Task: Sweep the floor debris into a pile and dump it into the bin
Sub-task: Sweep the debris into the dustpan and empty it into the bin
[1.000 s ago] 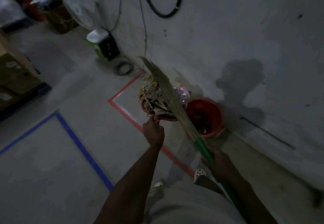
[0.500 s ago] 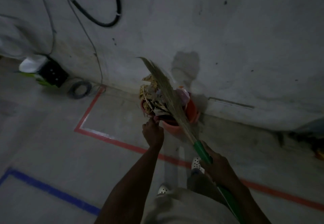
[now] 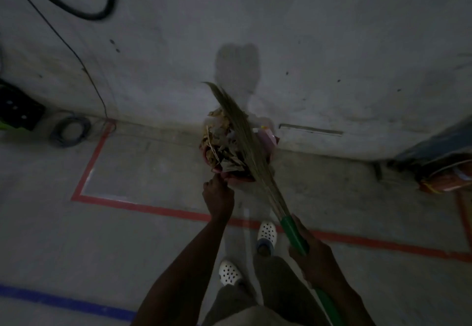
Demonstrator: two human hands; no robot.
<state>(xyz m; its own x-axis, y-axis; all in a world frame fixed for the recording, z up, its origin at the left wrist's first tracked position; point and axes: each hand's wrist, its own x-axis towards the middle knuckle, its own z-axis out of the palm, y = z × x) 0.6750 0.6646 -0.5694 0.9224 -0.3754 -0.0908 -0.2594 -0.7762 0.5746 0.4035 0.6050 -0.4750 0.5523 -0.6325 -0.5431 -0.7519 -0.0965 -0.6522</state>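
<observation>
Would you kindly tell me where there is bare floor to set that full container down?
Within the red tape, right of the cable coil; also between red tape and blue tape. Crowded near the orange bundle.

a coiled cable (image 3: 70, 131) lies near red tape (image 3: 143, 207).

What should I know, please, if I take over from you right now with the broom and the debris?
Left hand pinches the near rim of the red container, which is heaped with debris.
Right hand grips the broom by its green handle; the bristles lie across the heap.
Done: the debris is gathered in the container.
Left: tip it into the bin. I cannot make out a bin in this dim view.
</observation>
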